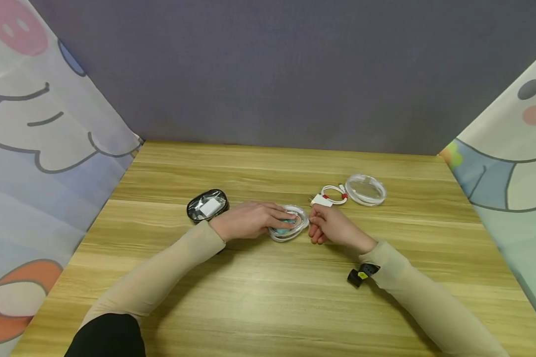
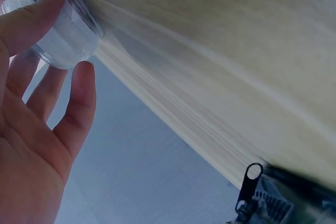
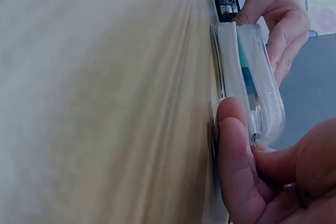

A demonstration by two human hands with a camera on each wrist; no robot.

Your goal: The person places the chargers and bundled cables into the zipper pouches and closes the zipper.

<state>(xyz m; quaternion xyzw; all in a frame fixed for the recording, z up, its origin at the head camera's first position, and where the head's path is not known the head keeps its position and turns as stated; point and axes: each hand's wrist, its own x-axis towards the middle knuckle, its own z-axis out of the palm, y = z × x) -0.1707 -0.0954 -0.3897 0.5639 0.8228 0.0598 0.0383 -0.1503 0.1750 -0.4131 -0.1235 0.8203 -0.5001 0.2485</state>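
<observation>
Head view: I have the clear case low at the table, between both hands.
Left hand: gripping the clear case.
Right hand: pinching the zip pull.
Zip: sides parted; I judge it part-worked, direction unclear.
White charger: loose, beyond the right hand.
Hidden: teal contents, partly behind fingers; zip pull, mostly covered.

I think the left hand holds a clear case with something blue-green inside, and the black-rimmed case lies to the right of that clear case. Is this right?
Not fully: the head view shows the black-rimmed case lying to the left of the clear case. The left hand does hold that clear case, with something blue-green inside.
</observation>
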